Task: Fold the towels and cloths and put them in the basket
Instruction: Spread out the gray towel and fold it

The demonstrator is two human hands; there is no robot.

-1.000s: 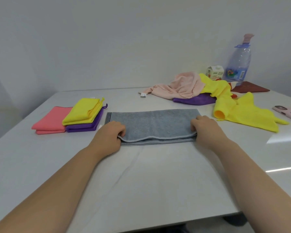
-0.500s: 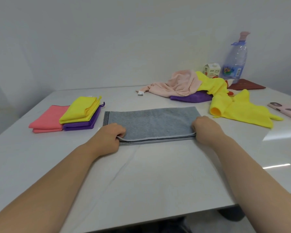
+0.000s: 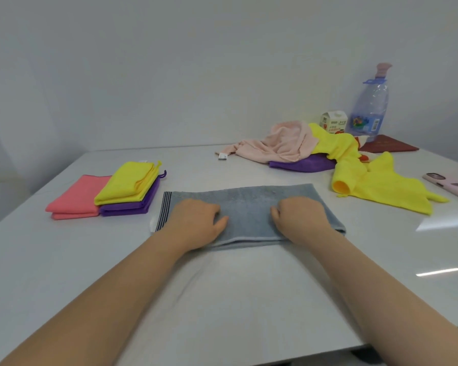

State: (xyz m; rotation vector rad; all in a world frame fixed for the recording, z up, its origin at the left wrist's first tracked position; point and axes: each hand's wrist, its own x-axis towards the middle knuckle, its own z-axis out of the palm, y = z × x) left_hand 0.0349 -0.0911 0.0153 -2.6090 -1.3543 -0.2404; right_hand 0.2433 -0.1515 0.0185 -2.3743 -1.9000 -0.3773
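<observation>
A grey towel (image 3: 246,207), folded in half lengthwise, lies flat on the white table (image 3: 249,299) in front of me. My left hand (image 3: 196,220) rests palm down on its left part, near the striped end. My right hand (image 3: 299,217) rests palm down on its right part. Neither hand grips the cloth. To the left lie folded cloths: a yellow one (image 3: 127,186) on a purple one (image 3: 132,207), beside a coral one (image 3: 76,198). At the back right is an unfolded heap: a pale pink cloth (image 3: 278,143), a purple cloth (image 3: 302,165) and a yellow cloth (image 3: 381,183). No basket is in view.
A large water bottle (image 3: 370,107), a small carton (image 3: 332,122) and a dark red booklet (image 3: 386,147) stand at the back right by the wall. A pink phone (image 3: 452,184) lies at the right edge.
Both hands have let go of the towel's near corners and moved inward and forward onto its top surface. The towel's fold has stayed in place.
</observation>
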